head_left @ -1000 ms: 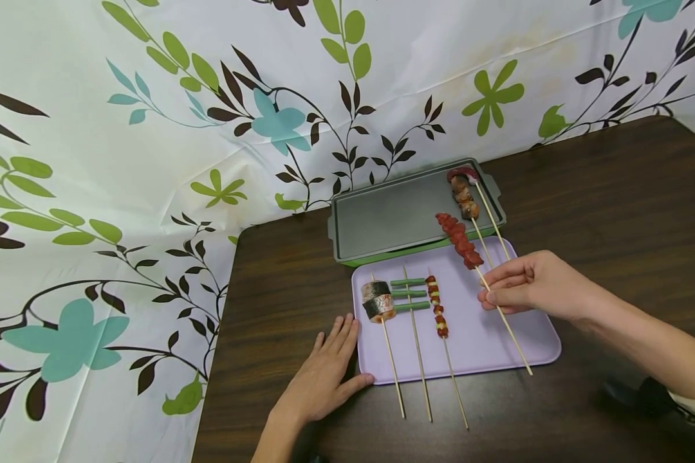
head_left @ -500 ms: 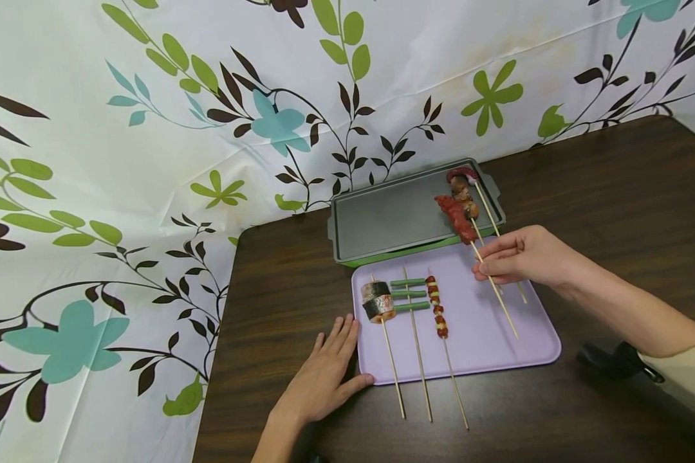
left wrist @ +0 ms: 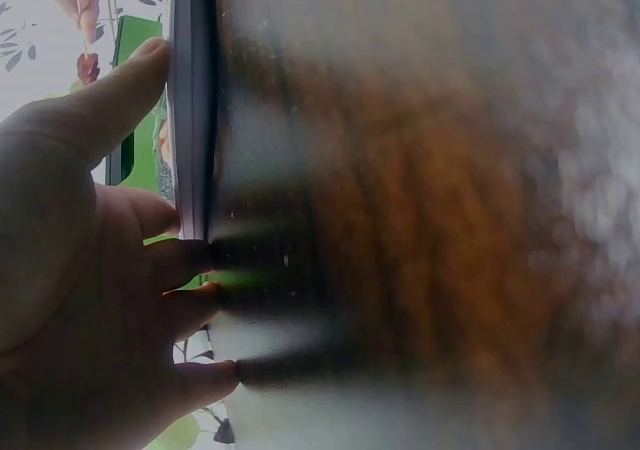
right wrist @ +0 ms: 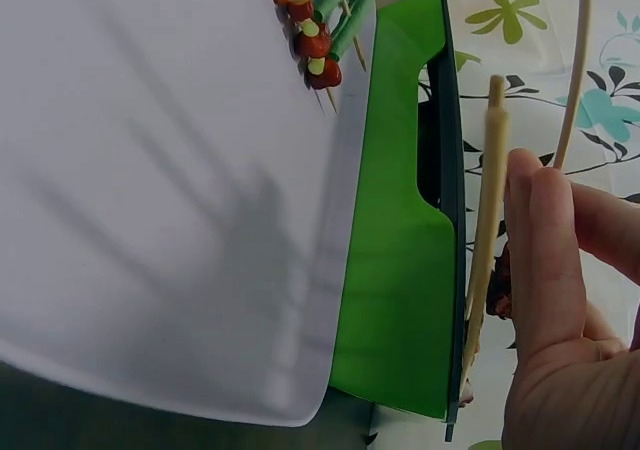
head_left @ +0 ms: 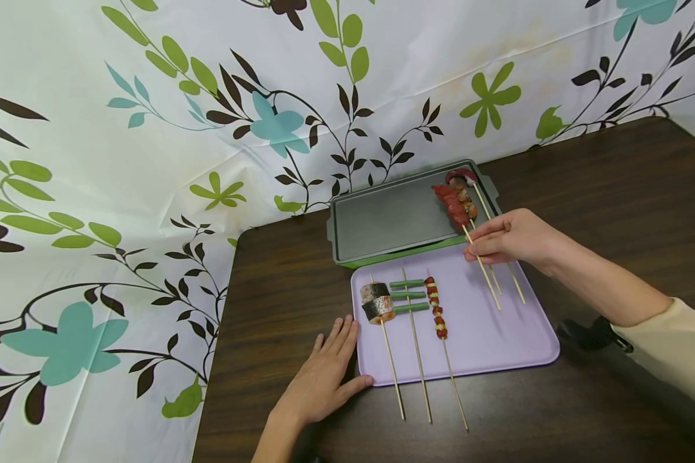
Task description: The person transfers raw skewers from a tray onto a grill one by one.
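My right hand (head_left: 512, 238) pinches the stick of a red meat skewer (head_left: 452, 204), its meat above the right part of a grey griddle plate (head_left: 388, 222). Just beyond it, a browned meat skewer (head_left: 469, 209) and a dark red tentacle-like skewer (head_left: 462, 173) lie on the griddle, sticks pointing toward me. My left hand (head_left: 324, 373) lies flat with straight fingers at the left edge of a lilac tray (head_left: 498, 347). On that tray are a skewer of black-and-silver rolled pieces (head_left: 378, 301), a green-stick skewer (head_left: 410, 296) and a small red-and-yellow skewer (head_left: 436, 308).
The griddle has a green base (right wrist: 400, 230) and stands directly behind the tray on a dark wooden table (head_left: 278, 283). A leaf-patterned cloth (head_left: 278, 122) hangs behind the table. A black object (head_left: 591, 334) is beside the right forearm.
My right hand has carried the red meat skewer away from me and slightly left, from over the tray to over the griddle. The left hand has stayed in place.
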`<state>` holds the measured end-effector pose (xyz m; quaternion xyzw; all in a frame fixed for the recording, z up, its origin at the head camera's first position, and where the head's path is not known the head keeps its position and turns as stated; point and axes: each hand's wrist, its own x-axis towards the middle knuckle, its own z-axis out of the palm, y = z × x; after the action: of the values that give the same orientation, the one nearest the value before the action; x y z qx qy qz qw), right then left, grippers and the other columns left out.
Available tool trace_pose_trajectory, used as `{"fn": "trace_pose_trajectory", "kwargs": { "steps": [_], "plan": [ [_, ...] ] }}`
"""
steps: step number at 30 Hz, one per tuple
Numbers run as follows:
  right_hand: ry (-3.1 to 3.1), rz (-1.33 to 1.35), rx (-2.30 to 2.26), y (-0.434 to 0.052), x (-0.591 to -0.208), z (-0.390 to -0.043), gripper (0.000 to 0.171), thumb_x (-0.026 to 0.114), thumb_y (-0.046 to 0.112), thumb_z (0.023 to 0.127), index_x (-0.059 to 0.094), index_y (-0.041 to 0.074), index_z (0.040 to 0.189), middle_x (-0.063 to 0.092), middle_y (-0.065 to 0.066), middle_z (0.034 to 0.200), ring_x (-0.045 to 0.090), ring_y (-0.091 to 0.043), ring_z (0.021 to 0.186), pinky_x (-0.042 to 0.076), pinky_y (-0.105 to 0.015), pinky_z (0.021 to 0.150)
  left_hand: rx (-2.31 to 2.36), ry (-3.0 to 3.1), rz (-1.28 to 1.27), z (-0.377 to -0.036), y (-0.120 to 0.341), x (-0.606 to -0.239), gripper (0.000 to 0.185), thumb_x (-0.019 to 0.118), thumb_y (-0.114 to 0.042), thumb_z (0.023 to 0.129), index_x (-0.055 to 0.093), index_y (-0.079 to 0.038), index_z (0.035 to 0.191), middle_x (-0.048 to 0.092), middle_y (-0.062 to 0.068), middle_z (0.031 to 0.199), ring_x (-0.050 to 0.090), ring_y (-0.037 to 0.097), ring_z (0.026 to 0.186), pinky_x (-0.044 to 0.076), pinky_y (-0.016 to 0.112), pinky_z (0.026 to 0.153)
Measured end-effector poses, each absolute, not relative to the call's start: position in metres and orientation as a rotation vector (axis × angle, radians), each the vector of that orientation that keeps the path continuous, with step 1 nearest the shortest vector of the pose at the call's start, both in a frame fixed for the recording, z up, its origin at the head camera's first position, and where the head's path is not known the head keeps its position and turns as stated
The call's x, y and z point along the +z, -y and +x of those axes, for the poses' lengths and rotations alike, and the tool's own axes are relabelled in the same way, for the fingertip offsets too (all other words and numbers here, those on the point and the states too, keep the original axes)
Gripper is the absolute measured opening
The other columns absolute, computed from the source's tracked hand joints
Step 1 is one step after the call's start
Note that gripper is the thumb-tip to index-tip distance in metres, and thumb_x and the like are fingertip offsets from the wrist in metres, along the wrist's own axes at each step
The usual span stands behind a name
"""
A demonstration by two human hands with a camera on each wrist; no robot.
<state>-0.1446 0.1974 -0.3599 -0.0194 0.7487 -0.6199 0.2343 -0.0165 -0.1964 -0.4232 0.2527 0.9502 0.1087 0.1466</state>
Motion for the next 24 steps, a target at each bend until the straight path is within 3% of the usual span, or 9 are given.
{"fn": "trace_pose_trajectory", "kwargs": {
  "steps": [24],
  "plan": [
    [-1.98, 0.005, -1.734, -0.178, -0.36, -0.168, 0.046, 0.07, 0.008, 0.092, 0.053, -0.015, 0.127, 0.074, -0.011, 0.096, 0.072, -0.02, 0.09, 0.056, -0.03, 0.078, 0.33, -2.721, 0.707, -0.016, 0.195, -0.422, 0.091, 0.044, -0.065, 0.095, 0.007, -0.013, 0.159, 0.002, 0.006, 0.164, 0.001, 0.022, 0.15, 0.014, 0.057, 0.115]
  ]
}}
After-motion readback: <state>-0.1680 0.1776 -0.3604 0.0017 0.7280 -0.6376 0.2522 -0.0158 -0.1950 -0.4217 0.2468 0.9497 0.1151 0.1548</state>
